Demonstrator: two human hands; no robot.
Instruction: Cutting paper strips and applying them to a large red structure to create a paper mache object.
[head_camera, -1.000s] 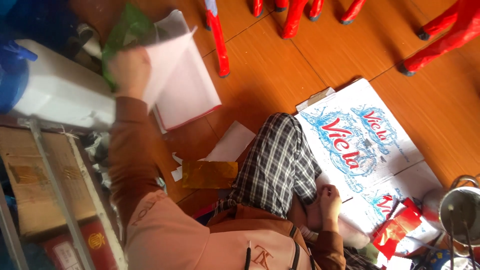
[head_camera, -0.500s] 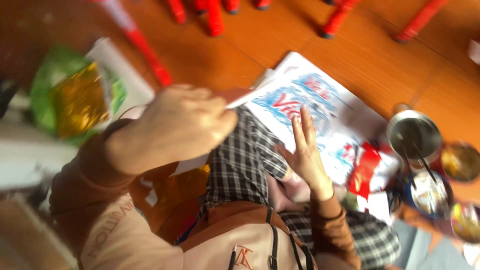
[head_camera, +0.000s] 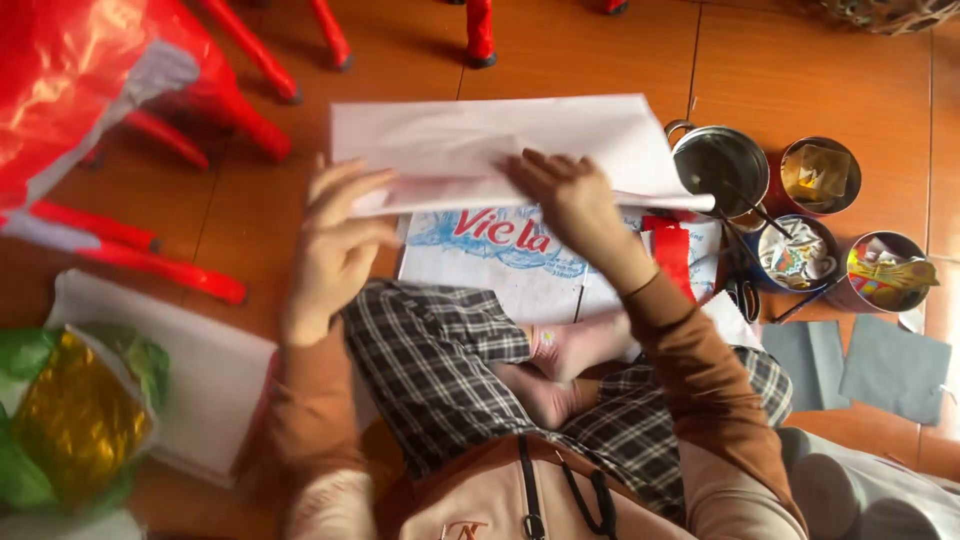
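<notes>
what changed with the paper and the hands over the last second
The left hand, which was lifting a white sheet of paper from the stack at the side, has carried it across in front. The right hand, earlier resting by the knee, has come up and now presses on the sheet, so both hands hold it over the flattened cardboard box. The person stays seated cross-legged on the floor, the box under them.

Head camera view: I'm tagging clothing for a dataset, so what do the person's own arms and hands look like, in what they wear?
Both arms wear long, plain rust-brown sleeves reaching to the wrists. The left hand and right hand are bare: no gloves, and no rings, watch or bracelet that I can make out. The left sleeve looks slightly blurred; the right sleeve shows soft folds at the elbow.
</notes>
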